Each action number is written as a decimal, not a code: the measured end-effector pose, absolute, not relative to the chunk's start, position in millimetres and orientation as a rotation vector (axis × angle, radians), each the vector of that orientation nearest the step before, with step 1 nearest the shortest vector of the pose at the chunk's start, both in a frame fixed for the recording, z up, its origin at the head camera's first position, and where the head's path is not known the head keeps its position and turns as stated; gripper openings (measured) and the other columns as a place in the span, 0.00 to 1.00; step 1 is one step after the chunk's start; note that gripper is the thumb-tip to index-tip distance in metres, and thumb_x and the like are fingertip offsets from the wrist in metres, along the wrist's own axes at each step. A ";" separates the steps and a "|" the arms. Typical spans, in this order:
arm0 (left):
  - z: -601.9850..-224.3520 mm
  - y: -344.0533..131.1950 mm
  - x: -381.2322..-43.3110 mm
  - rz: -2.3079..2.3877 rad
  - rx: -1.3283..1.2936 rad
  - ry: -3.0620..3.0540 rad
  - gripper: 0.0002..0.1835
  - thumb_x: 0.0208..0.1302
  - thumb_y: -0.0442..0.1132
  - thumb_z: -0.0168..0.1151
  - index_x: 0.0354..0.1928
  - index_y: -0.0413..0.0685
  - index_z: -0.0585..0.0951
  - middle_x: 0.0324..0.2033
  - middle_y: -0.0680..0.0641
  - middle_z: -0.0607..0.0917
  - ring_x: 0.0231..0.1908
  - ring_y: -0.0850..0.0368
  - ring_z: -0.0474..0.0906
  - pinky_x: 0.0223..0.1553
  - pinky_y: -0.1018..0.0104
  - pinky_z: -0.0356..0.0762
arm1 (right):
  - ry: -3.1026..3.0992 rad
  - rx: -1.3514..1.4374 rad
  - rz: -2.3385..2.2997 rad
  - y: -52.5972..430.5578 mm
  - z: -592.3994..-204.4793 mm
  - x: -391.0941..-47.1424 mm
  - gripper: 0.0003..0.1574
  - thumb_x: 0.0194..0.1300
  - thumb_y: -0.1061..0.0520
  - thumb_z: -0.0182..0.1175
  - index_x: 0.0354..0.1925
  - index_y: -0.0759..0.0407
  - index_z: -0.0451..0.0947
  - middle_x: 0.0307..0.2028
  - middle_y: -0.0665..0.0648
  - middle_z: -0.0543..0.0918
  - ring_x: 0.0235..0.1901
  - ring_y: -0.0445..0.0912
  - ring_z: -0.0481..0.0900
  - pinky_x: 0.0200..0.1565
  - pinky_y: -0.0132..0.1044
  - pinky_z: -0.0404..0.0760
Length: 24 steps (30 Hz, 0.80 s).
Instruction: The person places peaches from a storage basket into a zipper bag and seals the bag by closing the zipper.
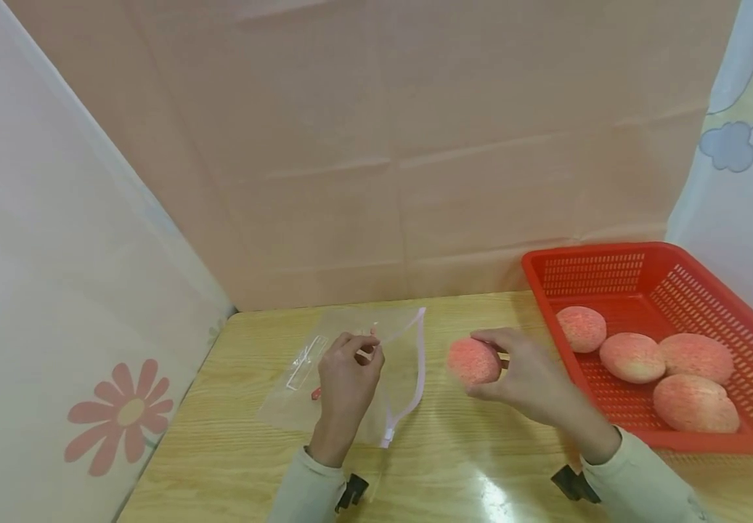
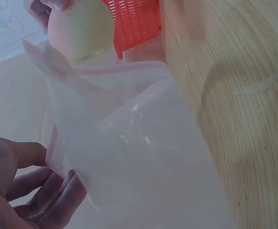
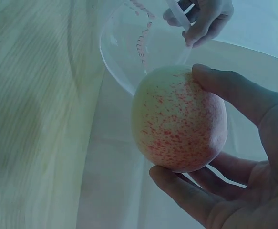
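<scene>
A clear plastic zip bag (image 1: 405, 370) with a pink-edged mouth spreads over the table's middle, its mouth gaping toward the right. My left hand (image 1: 350, 374) pinches the upper edge of that mouth between thumb and fingers, as the left wrist view (image 2: 34, 183) also shows. In my right hand (image 1: 529, 378) is a peach (image 1: 474, 361), gripped by thumb and fingertips around its sides. Pale yellow with red speckles, the peach (image 3: 179, 121) is held just to the right of the bag's opening, above the table.
A red plastic basket (image 1: 546, 290) with slotted walls stands at the right, holding several more peaches (image 1: 634, 357). The wooden table (image 1: 219, 465) meets a brown covering (image 1: 376, 181) at the back. A patterned white sheet (image 1: 43, 290) borders the left side.
</scene>
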<state>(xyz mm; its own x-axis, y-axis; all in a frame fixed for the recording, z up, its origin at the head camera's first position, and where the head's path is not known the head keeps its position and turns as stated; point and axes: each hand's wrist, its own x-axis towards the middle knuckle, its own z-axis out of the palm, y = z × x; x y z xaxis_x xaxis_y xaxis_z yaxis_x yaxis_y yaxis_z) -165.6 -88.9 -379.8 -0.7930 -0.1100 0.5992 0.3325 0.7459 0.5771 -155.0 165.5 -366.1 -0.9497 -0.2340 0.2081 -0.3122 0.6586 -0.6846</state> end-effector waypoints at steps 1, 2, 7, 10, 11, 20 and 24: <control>-379.8 -88.9 -165.4 -0.935 -0.162 -2.319 0.02 0.51 0.31 0.66 0.27 0.43 0.87 0.23 0.48 0.82 0.19 0.60 0.80 0.21 0.80 0.76 | -2.767 0.459 1.165 163.5 -367.6 -154.9 0.46 0.38 0.50 0.78 0.57 0.59 0.75 0.54 0.59 0.79 0.50 0.52 0.79 0.46 0.42 0.84; -379.9 -88.9 -165.3 -0.945 -0.157 -2.321 0.03 0.51 0.31 0.67 0.27 0.44 0.87 0.23 0.48 0.82 0.19 0.60 0.80 0.21 0.80 0.76 | -2.767 0.456 1.160 161.3 -368.9 -154.8 0.46 0.38 0.50 0.78 0.57 0.58 0.75 0.54 0.59 0.79 0.50 0.52 0.79 0.46 0.42 0.84; -380.1 -89.0 -164.8 -0.982 -0.138 -2.334 0.03 0.51 0.31 0.67 0.28 0.45 0.87 0.24 0.48 0.83 0.19 0.60 0.81 0.21 0.80 0.76 | -2.763 0.456 1.154 151.1 -372.5 -155.1 0.46 0.38 0.50 0.78 0.57 0.56 0.75 0.53 0.57 0.80 0.49 0.50 0.81 0.46 0.41 0.84; -380.2 -88.8 -164.6 -0.993 -0.128 -2.335 0.03 0.51 0.31 0.67 0.28 0.45 0.87 0.24 0.49 0.83 0.19 0.60 0.81 0.21 0.80 0.76 | -2.762 0.458 1.175 145.0 -373.2 -155.9 0.46 0.37 0.50 0.78 0.57 0.56 0.75 0.53 0.57 0.80 0.48 0.50 0.81 0.46 0.41 0.84; -380.4 -88.5 -164.6 -0.993 -0.126 -2.333 0.02 0.51 0.31 0.67 0.28 0.45 0.87 0.24 0.49 0.83 0.19 0.60 0.81 0.21 0.80 0.76 | -2.763 0.459 1.183 142.9 -373.5 -156.2 0.46 0.37 0.50 0.78 0.57 0.56 0.75 0.53 0.56 0.80 0.48 0.50 0.81 0.46 0.41 0.84; -381.5 -84.5 -163.4 -0.982 -0.131 -2.303 0.03 0.49 0.29 0.66 0.26 0.44 0.86 0.24 0.49 0.83 0.19 0.62 0.80 0.21 0.81 0.75 | -2.753 0.532 1.155 120.7 -383.7 -162.3 0.45 0.36 0.50 0.79 0.56 0.56 0.76 0.50 0.53 0.81 0.44 0.45 0.80 0.42 0.37 0.83; -381.4 -83.6 -162.2 -0.974 -0.127 -2.304 0.04 0.48 0.28 0.65 0.26 0.43 0.85 0.24 0.49 0.83 0.20 0.62 0.80 0.21 0.81 0.75 | -2.733 0.588 1.091 113.3 -390.0 -166.1 0.44 0.36 0.50 0.78 0.55 0.57 0.77 0.49 0.53 0.81 0.44 0.46 0.80 0.42 0.38 0.81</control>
<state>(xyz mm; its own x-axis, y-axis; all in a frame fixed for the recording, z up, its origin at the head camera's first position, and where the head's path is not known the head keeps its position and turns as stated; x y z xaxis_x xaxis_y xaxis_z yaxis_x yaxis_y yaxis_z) -162.2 -83.6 -381.4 -0.7992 -0.1470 0.5828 0.3154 0.7228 0.6149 -166.1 113.3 -390.0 -0.9139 -0.3040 0.2691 -0.4058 0.6606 -0.6316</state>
